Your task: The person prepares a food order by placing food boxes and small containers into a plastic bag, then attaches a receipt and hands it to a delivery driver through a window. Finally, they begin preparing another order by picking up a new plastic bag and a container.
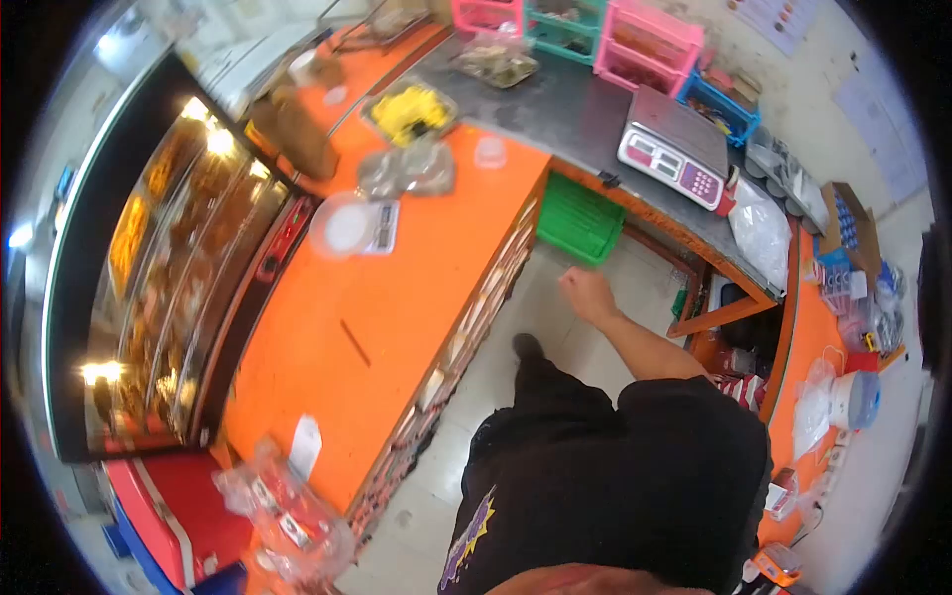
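My right hand [590, 293] hangs in front of me over the tiled floor, its fingers curled into a loose fist. I see nothing in it. Just beyond it, under the grey counter, a green crate [578, 220] is the nearest thing, and the hand looks apart from it. My left hand is out of view. To the left runs an orange counter [397, 288], with a thin brown stick [354, 342], a round plastic container [344, 228] and clear packs [407, 171] on top.
A lit glass display case [178, 268] stands on the left. On the grey counter [555, 104] are a weighing scale [669, 149] and a pink drawer rack [647, 50]. A wooden shelf edge [729, 309] juts out to my right. A tray of yellow items [409, 114] lies far left.
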`<action>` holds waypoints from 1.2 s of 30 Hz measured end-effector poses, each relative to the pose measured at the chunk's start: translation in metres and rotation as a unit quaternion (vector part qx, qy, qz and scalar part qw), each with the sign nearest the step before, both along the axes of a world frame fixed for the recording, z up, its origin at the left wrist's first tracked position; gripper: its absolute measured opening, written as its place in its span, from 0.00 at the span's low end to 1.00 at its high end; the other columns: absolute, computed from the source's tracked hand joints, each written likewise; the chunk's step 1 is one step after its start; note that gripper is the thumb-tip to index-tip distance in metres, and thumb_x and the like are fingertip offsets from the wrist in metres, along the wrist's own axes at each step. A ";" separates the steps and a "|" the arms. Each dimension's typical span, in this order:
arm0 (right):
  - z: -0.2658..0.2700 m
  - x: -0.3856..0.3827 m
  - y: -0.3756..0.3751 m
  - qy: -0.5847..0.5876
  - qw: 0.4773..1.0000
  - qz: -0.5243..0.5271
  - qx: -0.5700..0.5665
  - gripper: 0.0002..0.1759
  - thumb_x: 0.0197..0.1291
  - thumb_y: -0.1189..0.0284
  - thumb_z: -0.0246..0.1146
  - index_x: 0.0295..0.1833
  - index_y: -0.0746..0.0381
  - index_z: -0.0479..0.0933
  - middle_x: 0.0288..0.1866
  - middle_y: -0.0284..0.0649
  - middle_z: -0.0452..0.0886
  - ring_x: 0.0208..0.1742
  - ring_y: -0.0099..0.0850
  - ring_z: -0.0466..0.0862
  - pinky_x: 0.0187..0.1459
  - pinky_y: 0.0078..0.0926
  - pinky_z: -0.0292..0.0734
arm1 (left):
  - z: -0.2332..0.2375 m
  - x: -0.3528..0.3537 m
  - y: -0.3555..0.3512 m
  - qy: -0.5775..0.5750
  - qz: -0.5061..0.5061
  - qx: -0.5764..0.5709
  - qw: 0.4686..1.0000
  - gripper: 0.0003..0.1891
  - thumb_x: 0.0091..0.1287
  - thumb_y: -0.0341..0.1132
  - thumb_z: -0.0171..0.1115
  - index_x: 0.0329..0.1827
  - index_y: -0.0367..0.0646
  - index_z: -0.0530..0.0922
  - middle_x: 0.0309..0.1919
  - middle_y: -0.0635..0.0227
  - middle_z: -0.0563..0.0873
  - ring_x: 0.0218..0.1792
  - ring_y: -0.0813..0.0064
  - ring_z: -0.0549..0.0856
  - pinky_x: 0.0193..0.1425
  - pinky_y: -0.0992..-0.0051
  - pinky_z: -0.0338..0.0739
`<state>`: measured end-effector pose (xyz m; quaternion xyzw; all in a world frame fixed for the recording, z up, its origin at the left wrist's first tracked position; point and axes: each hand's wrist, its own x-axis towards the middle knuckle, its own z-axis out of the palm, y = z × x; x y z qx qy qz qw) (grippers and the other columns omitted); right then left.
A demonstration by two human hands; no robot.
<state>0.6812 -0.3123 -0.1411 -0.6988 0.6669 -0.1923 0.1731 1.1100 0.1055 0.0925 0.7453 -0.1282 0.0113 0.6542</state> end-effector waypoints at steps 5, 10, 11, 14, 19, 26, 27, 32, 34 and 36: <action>-0.022 -0.065 -0.043 -0.098 0.994 -0.003 0.038 0.11 0.64 0.65 0.65 0.43 0.62 0.81 0.39 0.53 0.86 0.43 0.54 0.85 0.46 0.50 0.80 | 0.000 -0.020 -0.128 -0.164 0.064 0.067 0.982 0.24 0.77 0.42 0.54 0.70 0.36 0.72 0.67 0.61 0.77 0.64 0.65 0.78 0.63 0.62 0.74; -0.011 -0.174 -0.020 -0.130 0.981 -0.101 0.104 0.13 0.68 0.63 0.61 0.42 0.63 0.82 0.41 0.54 0.86 0.48 0.55 0.85 0.52 0.52 0.78 | -0.016 -0.040 -0.263 -0.192 -0.045 0.040 0.980 0.21 0.76 0.39 0.56 0.66 0.35 0.75 0.63 0.61 0.78 0.61 0.65 0.81 0.57 0.65 0.79; -0.018 -0.202 -0.009 -0.111 0.984 -0.120 0.076 0.14 0.68 0.63 0.61 0.42 0.63 0.83 0.41 0.54 0.86 0.47 0.54 0.85 0.51 0.51 0.78 | -0.024 -0.048 -0.294 -0.176 -0.100 0.023 0.979 0.20 0.76 0.38 0.56 0.65 0.34 0.75 0.63 0.61 0.78 0.60 0.66 0.81 0.55 0.65 0.80; -0.014 -0.269 0.026 -0.085 0.965 -0.237 0.077 0.16 0.69 0.62 0.62 0.39 0.64 0.86 0.38 0.53 0.87 0.43 0.51 0.87 0.48 0.49 0.79 | -0.044 -0.112 -0.396 -0.102 -0.247 0.001 0.964 0.15 0.77 0.36 0.53 0.59 0.36 0.78 0.53 0.61 0.83 0.60 0.66 0.82 0.59 0.66 0.77; 0.046 -0.390 0.021 -0.192 0.900 -0.391 0.024 0.14 0.65 0.64 0.64 0.35 0.63 0.86 0.30 0.48 0.87 0.38 0.48 0.88 0.44 0.46 0.80 | -0.056 -0.268 -0.502 0.053 -0.448 -0.040 0.892 0.11 0.74 0.35 0.58 0.54 0.41 0.79 0.52 0.64 0.83 0.53 0.71 0.82 0.55 0.69 0.79; 0.075 -0.658 -0.176 0.038 0.896 -0.359 -0.258 0.08 0.60 0.74 0.63 0.44 0.58 0.86 0.44 0.48 0.86 0.50 0.49 0.85 0.51 0.46 0.79 | -0.095 -0.505 -0.559 0.046 -0.685 0.010 0.727 0.12 0.75 0.26 0.57 0.60 0.37 0.73 0.46 0.63 0.86 0.49 0.75 0.83 0.57 0.73 0.77; 0.083 -0.684 -0.208 0.074 0.894 -0.362 -0.255 0.10 0.60 0.76 0.62 0.45 0.57 0.85 0.48 0.49 0.85 0.52 0.49 0.84 0.53 0.46 0.78 | -0.107 -0.535 -0.571 0.064 -0.711 0.035 0.699 0.13 0.75 0.25 0.57 0.60 0.37 0.73 0.44 0.63 0.87 0.48 0.75 0.84 0.57 0.74 0.77; 0.084 -0.800 -0.306 0.247 0.854 -0.378 -0.259 0.15 0.60 0.77 0.60 0.51 0.55 0.84 0.47 0.48 0.83 0.50 0.51 0.83 0.51 0.52 0.77 | -0.103 -0.656 -0.601 -0.005 -0.768 0.151 0.622 0.16 0.74 0.24 0.58 0.64 0.36 0.72 0.46 0.61 0.87 0.48 0.74 0.85 0.57 0.73 0.78; 0.093 -0.837 -0.307 0.147 0.825 -0.511 -0.190 0.16 0.60 0.69 0.65 0.54 0.58 0.82 0.51 0.50 0.84 0.56 0.50 0.83 0.57 0.52 0.77 | -0.103 -0.681 -0.605 -0.048 -0.798 0.202 0.566 0.20 0.74 0.24 0.57 0.68 0.37 0.72 0.48 0.59 0.88 0.51 0.73 0.86 0.58 0.72 0.79; 0.094 -0.864 -0.288 0.132 0.788 -0.579 -0.161 0.16 0.61 0.66 0.64 0.52 0.60 0.83 0.50 0.51 0.85 0.55 0.50 0.83 0.57 0.53 0.77 | -0.112 -0.700 -0.607 -0.016 -0.794 0.221 0.567 0.19 0.74 0.24 0.57 0.68 0.37 0.72 0.49 0.59 0.88 0.51 0.73 0.86 0.57 0.72 0.79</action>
